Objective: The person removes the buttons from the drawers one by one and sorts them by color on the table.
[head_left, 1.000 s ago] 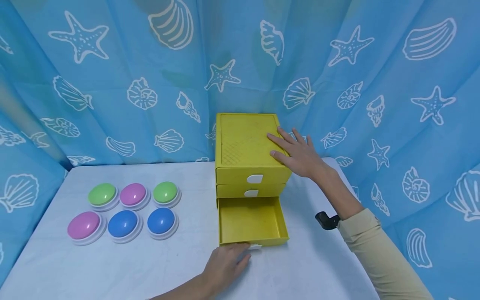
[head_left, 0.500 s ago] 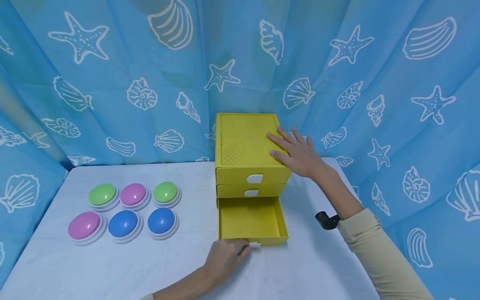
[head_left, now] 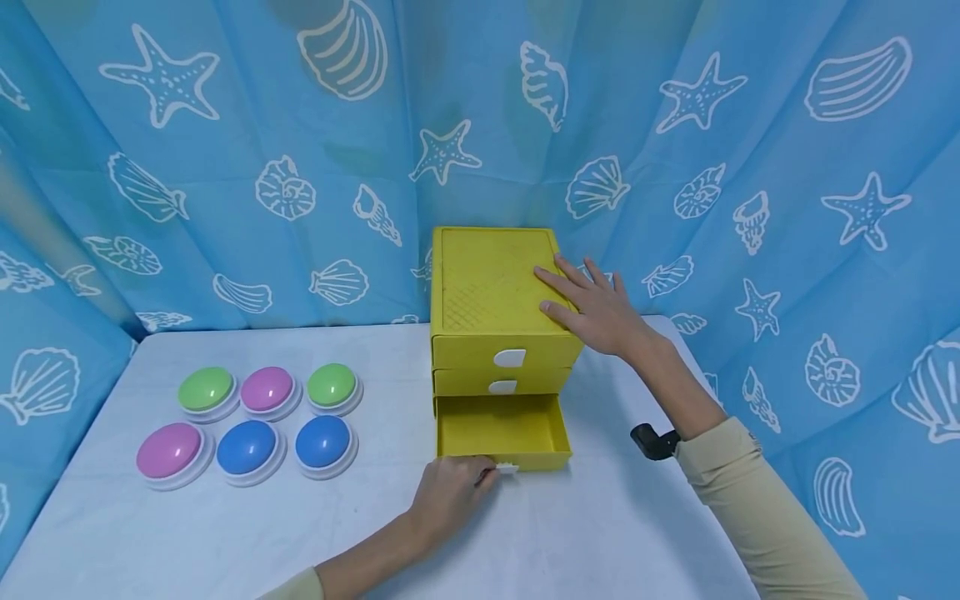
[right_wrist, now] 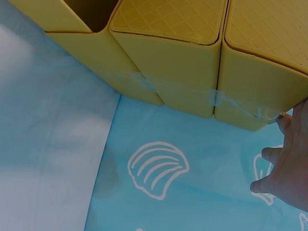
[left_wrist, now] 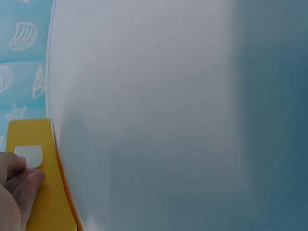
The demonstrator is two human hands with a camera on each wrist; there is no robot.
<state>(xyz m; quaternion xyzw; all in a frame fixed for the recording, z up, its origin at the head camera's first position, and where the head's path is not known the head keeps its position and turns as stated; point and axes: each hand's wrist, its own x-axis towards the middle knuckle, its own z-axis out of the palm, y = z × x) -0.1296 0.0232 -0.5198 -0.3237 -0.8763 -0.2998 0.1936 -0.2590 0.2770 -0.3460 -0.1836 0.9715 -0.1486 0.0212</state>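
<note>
A yellow drawer unit (head_left: pixel 491 283) stands at the table's back. Its bottom drawer (head_left: pixel 501 425) is pulled partly out, with nothing inside. My left hand (head_left: pixel 452 493) is at that drawer's front, thumb and fingers pinching the white pull tab (head_left: pixel 507 468); the left wrist view shows fingertips at the tab's edge (left_wrist: pixel 30 155). My right hand (head_left: pixel 600 310) rests with spread fingers on the unit's right top edge. In the right wrist view, that hand's fingers (right_wrist: pixel 273 155) reach past the unit's side, which has clear tape on it.
To the left sit several dome-topped round push lights with white bases: green (head_left: pixel 206 388), pink (head_left: pixel 168 451) and blue (head_left: pixel 246 447). A blue curtain (head_left: pixel 480 108) with shell prints hangs behind the white table (head_left: pixel 375 533). A black device (head_left: pixel 654 442) is on the right wrist.
The bottom drawer has slid inward a little, and my left hand has moved forward with it, its thumb and fingers now closer together. My right hand has stayed in place.
</note>
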